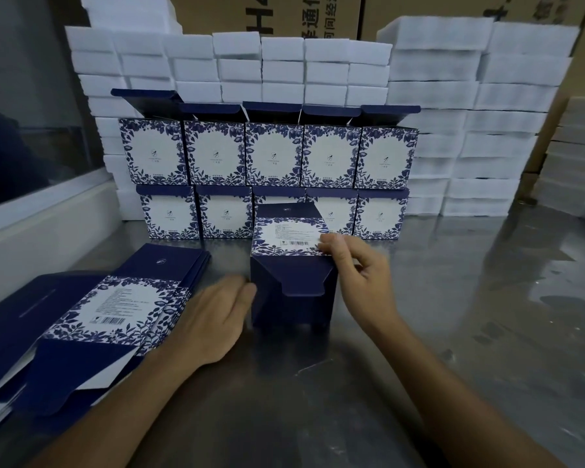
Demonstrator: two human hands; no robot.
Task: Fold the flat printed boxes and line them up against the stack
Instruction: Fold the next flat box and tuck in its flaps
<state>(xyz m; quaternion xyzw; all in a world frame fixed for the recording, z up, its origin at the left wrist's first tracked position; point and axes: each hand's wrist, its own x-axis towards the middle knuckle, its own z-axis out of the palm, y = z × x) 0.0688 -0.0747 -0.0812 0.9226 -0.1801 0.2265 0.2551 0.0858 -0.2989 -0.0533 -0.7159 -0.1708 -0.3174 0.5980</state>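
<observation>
- Your right hand point(355, 265) pinches the top right edge of the half-folded box point(293, 265), a grip clamped on card.
- Your left hand point(213, 319) presses flat-fingered against its left side (bottom flaps face you).
- The box sits on the steel surface point(453, 298), just before the stacked boxes point(271, 153); flat boxes point(92, 319) lie left.

Dim, cool-toned indoor light, probably from overhead. Steel table point(470, 298) shows streaky glare on its right side. White foam blocks point(436, 79) nearly blow out. Wide-angle bending at edges; left hand point(210, 319) motion-blurred, corners soft. Shadows weak and diffuse.
</observation>
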